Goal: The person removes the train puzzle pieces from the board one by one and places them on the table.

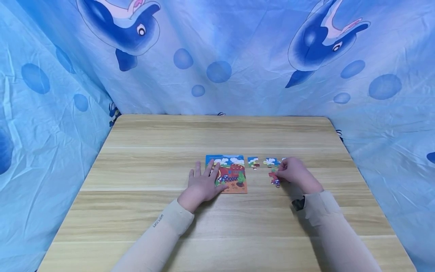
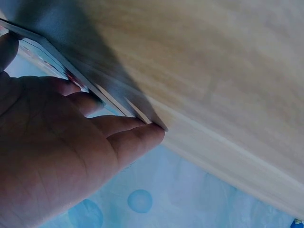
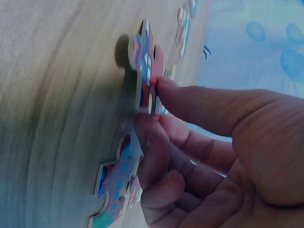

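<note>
Beyond the table's far edge and along both sides hangs a blue curtain (image 1: 217,100), printed with dolphins and round bubbles. Inside it stands the table (image 1: 238,234), with a light wood-grain top. Two pale sleeves, the left (image 1: 159,234) with small dark lettering, reach in from the near edge. The hands are well apart from each other. The left hand (image 1: 202,185) has its fingers spread and nearly straight; it rests on the left part of the board (image 1: 236,186) and is not clamped. The right hand (image 1: 297,173) is clamped: thumb and forefinger pinch one piece (image 3: 146,71), with the remaining fingers curled toward the palm. The board lies flat near the middle of the table and carries a picture of a red train, clouds and a green plant. To its right lie loose pieces (image 1: 270,162), one just beside the board's upper right corner, others near the right hand. The pinched piece, red with blue and white, is tilted, its shadow beside it on the wood; I cannot tell whether its lower edge touches the table.
</note>
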### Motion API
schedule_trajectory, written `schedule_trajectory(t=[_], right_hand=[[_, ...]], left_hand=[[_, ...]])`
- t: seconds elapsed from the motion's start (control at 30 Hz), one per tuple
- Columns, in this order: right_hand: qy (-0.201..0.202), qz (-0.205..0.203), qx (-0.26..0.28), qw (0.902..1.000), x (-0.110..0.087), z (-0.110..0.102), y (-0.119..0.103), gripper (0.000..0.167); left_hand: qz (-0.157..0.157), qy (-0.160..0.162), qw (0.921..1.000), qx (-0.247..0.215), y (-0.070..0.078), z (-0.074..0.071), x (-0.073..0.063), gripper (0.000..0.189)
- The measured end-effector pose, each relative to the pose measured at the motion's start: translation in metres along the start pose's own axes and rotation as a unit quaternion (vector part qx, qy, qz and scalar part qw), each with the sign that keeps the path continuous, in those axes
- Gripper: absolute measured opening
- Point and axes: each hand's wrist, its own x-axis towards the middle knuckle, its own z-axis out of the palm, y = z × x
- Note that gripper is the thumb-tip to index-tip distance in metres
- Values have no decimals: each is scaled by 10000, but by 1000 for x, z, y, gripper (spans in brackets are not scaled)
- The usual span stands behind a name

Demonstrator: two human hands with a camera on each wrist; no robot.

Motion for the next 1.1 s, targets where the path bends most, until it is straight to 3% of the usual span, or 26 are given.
schedule_trajectory(t=[0.2,0.5,1.1], right_hand=[[251,-8,-223,9994,0,6,-3,28],[274,182,-244,9992,-1,8,-6,27],[-41,420,-193,9989,-2,2,-10,26]], left_hand=[[2,8,10000,-5,1,1,0,90],[4,-3,10000,-24,0,0,1,90],[-12,30,10000,-69,-1,2,2,90]])
